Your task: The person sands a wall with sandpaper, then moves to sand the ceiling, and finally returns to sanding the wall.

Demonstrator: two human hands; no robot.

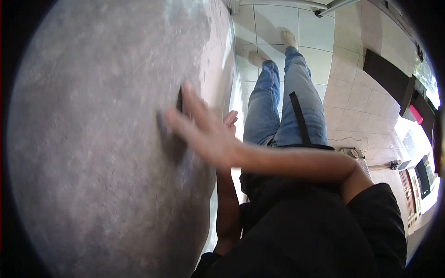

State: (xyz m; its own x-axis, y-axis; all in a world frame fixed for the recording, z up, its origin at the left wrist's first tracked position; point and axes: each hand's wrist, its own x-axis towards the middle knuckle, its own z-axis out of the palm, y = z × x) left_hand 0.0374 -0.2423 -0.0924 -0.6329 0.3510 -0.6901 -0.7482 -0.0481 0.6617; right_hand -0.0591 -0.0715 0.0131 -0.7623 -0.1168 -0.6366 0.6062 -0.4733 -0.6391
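My right hand (pixel 204 132) reaches across to a large grey, mottled surface (pixel 102 139) and is blurred by motion. Its fingers are stretched over a dark, flat block (pixel 180 99) pressed against that surface; the hand covers most of it, so its exact kind does not show. Behind the right wrist, by the surface's edge, my left hand (pixel 230 119) is partly hidden. Its visible fingers are loosely extended, and nothing shows in them.
A pale, worn strip (pixel 215 60) runs along the grey surface's edge. My bare feet stand on white floor tiles (pixel 315 34). Metal bars (pixel 333 7) are at the top. Dark furniture (pixel 389 74) and a small boxlike item (pixel 354 153) lie off to the right.
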